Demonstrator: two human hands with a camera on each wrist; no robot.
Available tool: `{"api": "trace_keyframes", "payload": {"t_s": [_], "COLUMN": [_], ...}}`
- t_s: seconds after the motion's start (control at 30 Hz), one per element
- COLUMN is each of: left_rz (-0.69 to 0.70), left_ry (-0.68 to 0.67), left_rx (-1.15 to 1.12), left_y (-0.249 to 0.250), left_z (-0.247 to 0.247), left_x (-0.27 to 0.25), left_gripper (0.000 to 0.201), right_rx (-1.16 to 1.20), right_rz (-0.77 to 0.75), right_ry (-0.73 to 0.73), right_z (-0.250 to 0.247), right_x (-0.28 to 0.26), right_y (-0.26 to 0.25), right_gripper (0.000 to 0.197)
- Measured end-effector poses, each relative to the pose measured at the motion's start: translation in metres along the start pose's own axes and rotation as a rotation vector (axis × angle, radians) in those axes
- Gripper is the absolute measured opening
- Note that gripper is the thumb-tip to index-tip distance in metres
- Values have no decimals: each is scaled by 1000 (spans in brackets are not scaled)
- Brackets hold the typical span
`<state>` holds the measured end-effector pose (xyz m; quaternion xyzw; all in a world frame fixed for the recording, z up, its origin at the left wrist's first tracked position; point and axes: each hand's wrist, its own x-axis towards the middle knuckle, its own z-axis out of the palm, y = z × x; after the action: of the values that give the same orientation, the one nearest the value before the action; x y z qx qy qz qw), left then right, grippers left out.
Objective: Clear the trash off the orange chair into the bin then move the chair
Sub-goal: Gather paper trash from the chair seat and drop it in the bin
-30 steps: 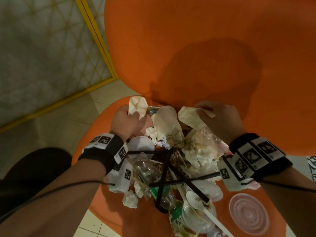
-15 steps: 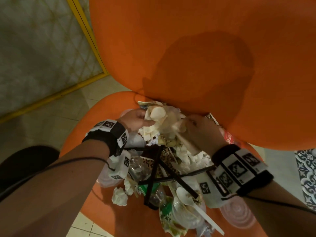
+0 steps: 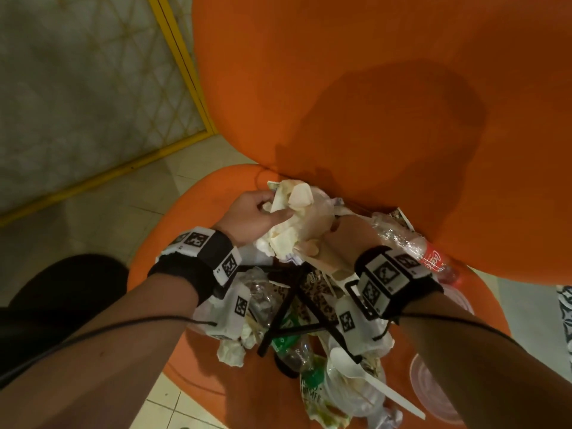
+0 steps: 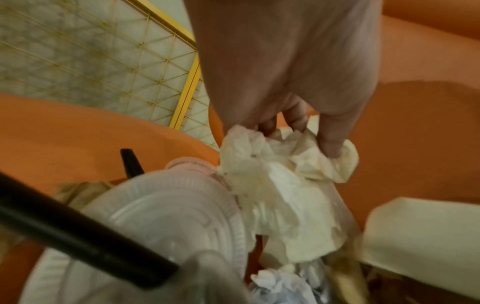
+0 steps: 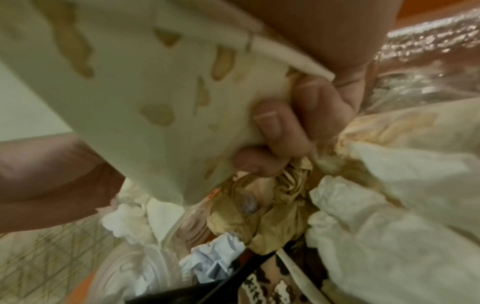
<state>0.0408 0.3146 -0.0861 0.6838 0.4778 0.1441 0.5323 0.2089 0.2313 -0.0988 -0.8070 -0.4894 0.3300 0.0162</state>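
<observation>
Where the orange chair [image 3: 356,88] meets a yellow-framed patterned panel [image 3: 93,88] and pale tiled floor [image 3: 108,212], trash covers its seat.
Left hand [image 3: 250,216] pinches crumpled tissue [image 4: 280,174]; right hand [image 3: 346,239] clutches stained white paper [image 5: 145,86] above the heap.

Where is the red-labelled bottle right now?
In the head view the bottle lies on the chair seat against the backrest, just right of the right hand.

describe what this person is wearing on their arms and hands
Both hands, left and right, are bare, with bare forearms. Each wrist carries a black fabric band bearing white square-patterned marker tags. A thin black cable runs along each forearm.
</observation>
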Motion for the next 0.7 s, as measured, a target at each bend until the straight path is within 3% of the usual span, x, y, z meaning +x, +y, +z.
{"api": "trace_keyframes", "payload": {"t_s": [0.2,0.27,0.37,0.47,0.53,0.6,0.7], "left_rz": [82,74,61,31,6,34,61], "left_ry": [226,291,367,407,449,494,532], "left_rx": [-77,-74,-37,-68,-168,-250,-195], "left_y": [-6,-12,-22,-23,-18,-13,-6], "left_z": [2,3,2,3,3,1,0], "left_x": [-11,-14,-19,-25,-27,-27,-27], "left_gripper": [26,30,35,23,11,19,21], "right_rx": [4,14,118,105,64,55,97], "right_rz": [24,15,13,-10,5,42,62], "right_ry": [-86,-70,7,84,141,198,287], "right_z": [7,8,7,0,-8,-17,-26], "right_x": [11,15,13,4,-4,-13,-26], "right_y": [-5,-6,-4,1,5,9,13], "right_gripper": [50,46,33,21,27,34,33]}}
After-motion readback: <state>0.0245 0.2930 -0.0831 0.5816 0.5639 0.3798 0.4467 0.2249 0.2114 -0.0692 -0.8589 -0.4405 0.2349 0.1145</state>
